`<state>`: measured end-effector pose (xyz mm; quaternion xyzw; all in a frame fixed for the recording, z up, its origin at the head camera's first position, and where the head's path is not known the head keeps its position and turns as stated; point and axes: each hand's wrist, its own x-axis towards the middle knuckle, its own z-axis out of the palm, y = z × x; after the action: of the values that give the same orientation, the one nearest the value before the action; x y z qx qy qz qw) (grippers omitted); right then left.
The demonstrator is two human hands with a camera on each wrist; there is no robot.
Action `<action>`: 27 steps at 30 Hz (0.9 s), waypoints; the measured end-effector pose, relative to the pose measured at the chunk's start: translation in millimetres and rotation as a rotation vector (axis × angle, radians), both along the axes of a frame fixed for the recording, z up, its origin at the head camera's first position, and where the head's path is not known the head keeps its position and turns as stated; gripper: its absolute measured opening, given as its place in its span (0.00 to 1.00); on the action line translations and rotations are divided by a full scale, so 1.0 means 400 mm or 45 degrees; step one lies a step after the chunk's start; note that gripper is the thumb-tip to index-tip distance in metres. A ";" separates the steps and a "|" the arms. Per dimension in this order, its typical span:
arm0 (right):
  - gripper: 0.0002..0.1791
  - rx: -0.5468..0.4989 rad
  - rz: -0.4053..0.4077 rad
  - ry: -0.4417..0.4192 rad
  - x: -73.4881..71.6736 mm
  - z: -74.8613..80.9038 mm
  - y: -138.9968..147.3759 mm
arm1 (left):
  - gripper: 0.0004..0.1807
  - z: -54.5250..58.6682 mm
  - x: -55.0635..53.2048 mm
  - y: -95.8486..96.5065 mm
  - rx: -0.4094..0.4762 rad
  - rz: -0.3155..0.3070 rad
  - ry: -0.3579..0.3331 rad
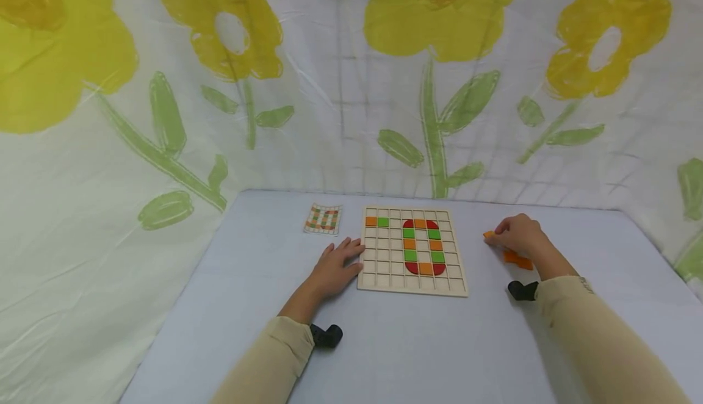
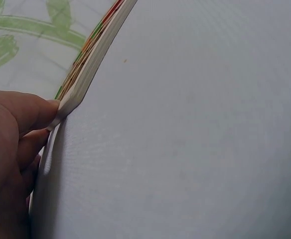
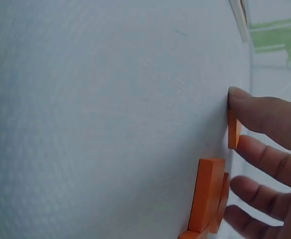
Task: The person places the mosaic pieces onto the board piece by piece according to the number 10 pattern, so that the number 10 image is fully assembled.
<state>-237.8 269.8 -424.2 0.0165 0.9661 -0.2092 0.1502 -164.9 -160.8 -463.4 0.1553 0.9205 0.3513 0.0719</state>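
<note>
A wooden grid board (image 1: 379, 277) lies on the table with red, green and orange tiles forming a rounded ring at its right half. One orange tile (image 1: 371, 221) and one green tile (image 1: 383, 222) sit side by side at its upper left. My left hand (image 1: 333, 271) rests at the board's left edge, thumb and fingertips touching it, fingers spread. To the right of the board, my right hand (image 1: 522, 236) pinches an orange tile (image 3: 233, 130) between thumb and index finger, low over the table. Several loose orange tiles (image 3: 207, 191) lie below that hand, partly hidden by it in the head view.
A small printed pattern card (image 1: 323, 219) lies left of the board's upper corner. Black wrist mounts (image 1: 326, 335) stick out from both sleeves. Behind the white table (image 1: 417, 349) hangs a flower-printed curtain (image 1: 340, 117).
</note>
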 end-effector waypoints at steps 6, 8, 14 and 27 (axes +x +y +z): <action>0.24 -0.098 0.069 -0.020 0.008 0.006 -0.013 | 0.26 -0.006 0.000 -0.001 -0.008 -0.013 -0.003; 0.25 -0.105 0.105 -0.005 0.007 0.006 -0.014 | 0.26 -0.005 -0.002 -0.003 -0.024 -0.011 -0.006; 0.24 -0.107 0.138 0.023 -0.003 0.006 -0.017 | 0.26 -0.005 -0.011 -0.008 -0.048 0.003 -0.010; 0.25 -0.137 0.205 0.149 -0.030 0.038 -0.124 | 0.27 0.000 -0.009 -0.003 -0.034 -0.010 -0.029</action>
<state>-249.7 220.0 -408.8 -0.0816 0.9588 -0.2487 0.1106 -168.4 -162.0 -463.3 0.1539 0.9236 0.3404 0.0857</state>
